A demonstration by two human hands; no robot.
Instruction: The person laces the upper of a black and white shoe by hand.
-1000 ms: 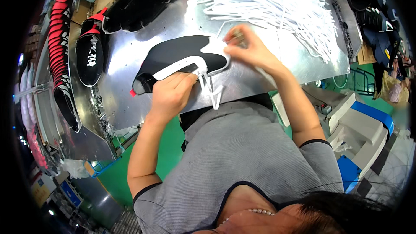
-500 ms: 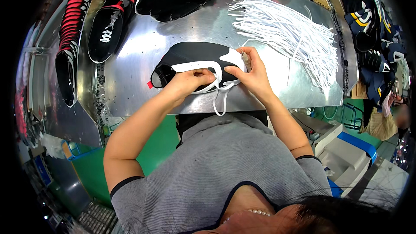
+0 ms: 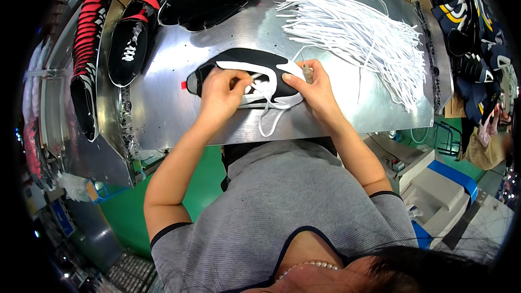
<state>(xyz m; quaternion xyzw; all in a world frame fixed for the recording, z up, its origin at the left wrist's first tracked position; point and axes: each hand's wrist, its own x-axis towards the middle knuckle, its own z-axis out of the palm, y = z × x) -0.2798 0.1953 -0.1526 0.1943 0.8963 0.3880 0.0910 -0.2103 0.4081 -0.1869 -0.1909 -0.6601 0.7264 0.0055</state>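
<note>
A black and white shoe upper (image 3: 244, 54) lies on the metal table in front of me, its red heel tab at the left. My left hand (image 3: 220, 95) is at the opening, thumb and fingers pinched together on a white shoelace (image 3: 265, 125). The lace crosses the eyelet area, and one loop hangs toward the table's near edge. On the toe end, my right hand (image 3: 316, 89) grips the upper with thumb on top. A short brownish tool handle (image 3: 307, 74) sticks up between its thumb and fingers; its tip is hidden.
A bundle of white laces (image 3: 358, 43) lies at the far right of the table. Along the far left stand a black shoe upper (image 3: 128, 51) and nested rows of black and red uppers (image 3: 209, 0). Navy and yellow uppers (image 3: 461, 32) hang beyond the right edge.
My left hand has lifted and moved slightly left, the opening now showing wider with lace inside. My right hand keeps its grip on the toe end.
</note>
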